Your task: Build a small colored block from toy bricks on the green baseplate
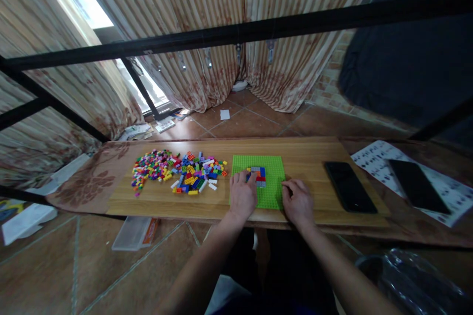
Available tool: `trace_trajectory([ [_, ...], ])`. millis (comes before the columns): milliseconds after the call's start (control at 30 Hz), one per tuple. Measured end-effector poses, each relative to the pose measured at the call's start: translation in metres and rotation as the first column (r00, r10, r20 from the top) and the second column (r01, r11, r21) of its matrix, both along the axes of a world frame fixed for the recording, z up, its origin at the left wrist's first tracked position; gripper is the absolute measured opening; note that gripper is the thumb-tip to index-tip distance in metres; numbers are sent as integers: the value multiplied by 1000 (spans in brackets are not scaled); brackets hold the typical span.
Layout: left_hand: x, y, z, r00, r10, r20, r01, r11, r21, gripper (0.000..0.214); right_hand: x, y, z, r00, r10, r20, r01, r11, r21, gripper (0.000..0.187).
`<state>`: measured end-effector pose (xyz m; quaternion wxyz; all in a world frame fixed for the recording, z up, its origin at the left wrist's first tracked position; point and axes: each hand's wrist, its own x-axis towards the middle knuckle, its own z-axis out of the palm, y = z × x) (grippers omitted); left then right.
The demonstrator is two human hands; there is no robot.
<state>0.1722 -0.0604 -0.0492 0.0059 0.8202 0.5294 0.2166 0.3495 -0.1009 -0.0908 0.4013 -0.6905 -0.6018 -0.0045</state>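
A bright green studded baseplate (272,195) lies on the wooden board, with a small group of red, blue and grey toy bricks (260,177) on it. My left hand (244,196) reaches over the plate's left half, its closed fingertips at the left side of these bricks. A bit of yellow and dark blue shows by the fingers; what they pinch is mostly hidden. At the plate's right edge, my right hand (298,202) is curled, thumb and forefinger closed on that edge. Left of the plate lies a loose heap of larger mixed bricks (195,174).
Small colourful pieces (151,167) are piled at the board's (306,152) left. A black phone (349,187) lies at its right end. Beyond lie a printed sheet (377,155) and another dark device (417,184). A black metal rail (221,37) crosses behind.
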Motion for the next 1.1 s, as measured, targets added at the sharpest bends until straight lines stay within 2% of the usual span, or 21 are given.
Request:
trace_trajectory([
  [533,6,-4,6,989,5,-149,0,1000,31,37,1,0,-1,1000,6,3,-6,1000,-11,22],
  [700,8,-5,3,980,2,-199,4,1000,31,41,1,0,-1,1000,3,14,-3,1000,-6,22],
  [1100,11,3,7,969,-54,-241,47,998,-34,37,-1,-1,1,1000,3,18,-3,1000,1,21],
])
